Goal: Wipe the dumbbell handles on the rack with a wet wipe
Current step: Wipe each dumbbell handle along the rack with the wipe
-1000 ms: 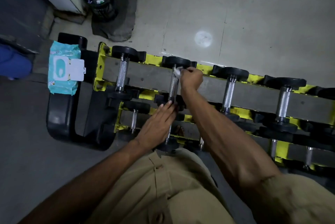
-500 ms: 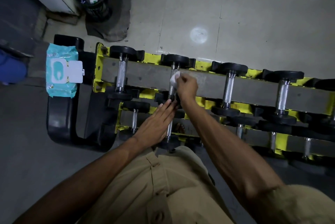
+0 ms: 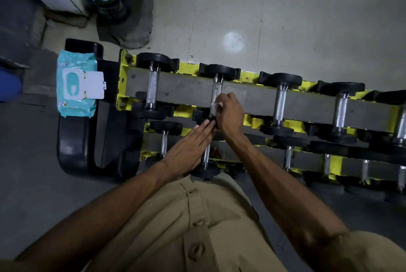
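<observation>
The right hand (image 3: 230, 113) clenches a small white wipe (image 3: 216, 105) around the near end of a dumbbell handle (image 3: 216, 93) on the top tier of the yellow rack (image 3: 248, 78). The left hand (image 3: 189, 148) lies just below it, fingers straight and flat, tips touching the black weight head beside the right wrist. The wipe looks thin, soft and damp, likely to bunch or tear on the knurled steel, so it is best wrapped fully round the bar. The handle is rigid and rough; the dumbbell is probably heavy enough to sit firm in its cradle. Further handles lie beyond the right hand. A wipe pack (image 3: 75, 87), lid open, sits well off past the left hand.
</observation>
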